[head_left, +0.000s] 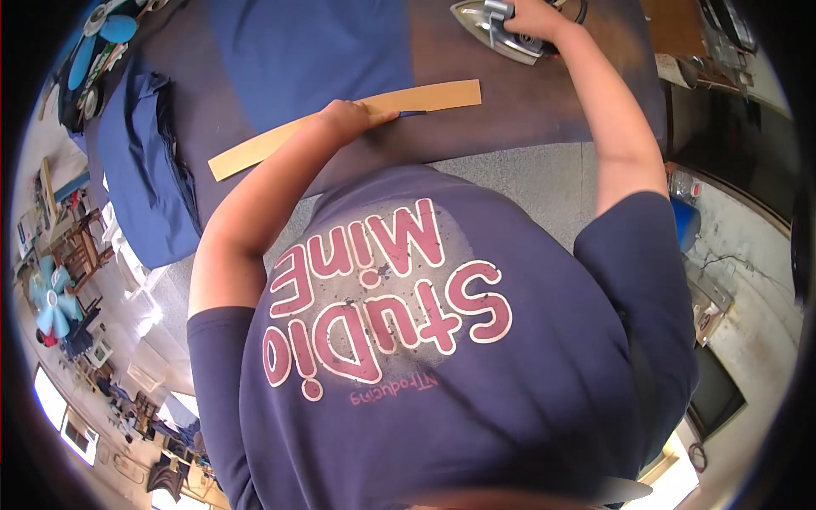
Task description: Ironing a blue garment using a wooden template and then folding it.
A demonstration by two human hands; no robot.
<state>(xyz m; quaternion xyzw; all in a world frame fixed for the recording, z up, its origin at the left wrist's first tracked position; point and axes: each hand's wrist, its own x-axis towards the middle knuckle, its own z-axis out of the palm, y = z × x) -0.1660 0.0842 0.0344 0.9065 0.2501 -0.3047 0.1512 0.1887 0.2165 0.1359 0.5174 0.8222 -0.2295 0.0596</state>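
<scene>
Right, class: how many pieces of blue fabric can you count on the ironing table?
2. One flat blue piece lies at the table's far middle, above the tan strip. One folded blue pile sits at the left end. More may be hidden inside that pile.

Folded blue cloth (140, 161), teal fan (102, 30)

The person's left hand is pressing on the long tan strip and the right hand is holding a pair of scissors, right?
Not scissors. In the head view the right hand holds an iron. The left hand does press on the long tan strip.
</scene>
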